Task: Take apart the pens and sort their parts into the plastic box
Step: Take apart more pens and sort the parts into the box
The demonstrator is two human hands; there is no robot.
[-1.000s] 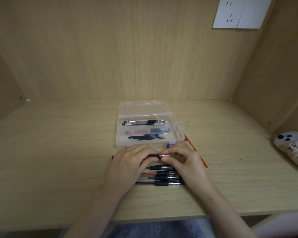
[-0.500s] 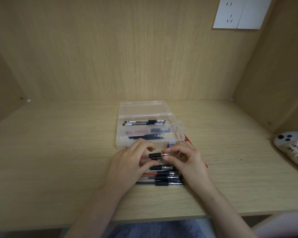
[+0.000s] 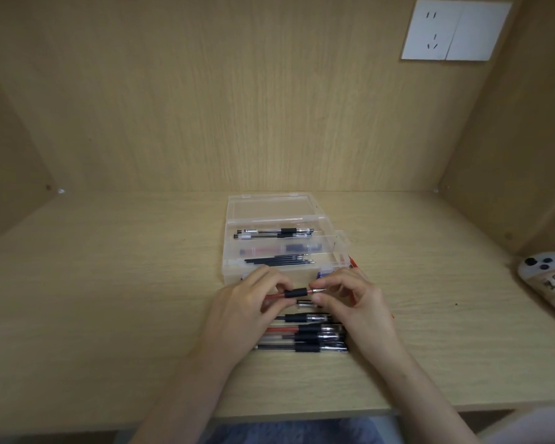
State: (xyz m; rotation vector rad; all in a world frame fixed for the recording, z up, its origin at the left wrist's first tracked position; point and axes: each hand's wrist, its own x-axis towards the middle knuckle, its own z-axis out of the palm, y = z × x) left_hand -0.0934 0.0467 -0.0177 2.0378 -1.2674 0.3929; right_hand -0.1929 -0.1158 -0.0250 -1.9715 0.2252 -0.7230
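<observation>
Pen (image 3: pixel 293 293), in the head view, is held up just in front of the box (image 3: pixel 228 241), over the pile (image 3: pixel 305 338) of other pens. The left hand (image 3: pixel 244 310) grips its red body. The right hand (image 3: pixel 356 302) pinches the tip. A fast twist could make the small tip slip and roll off the desk (image 3: pixel 109 299). The pen lies flat, left to right, tip pointing right.

Soft, dim, even light (faint shadows); edges bowed, slightly blurred.
</observation>
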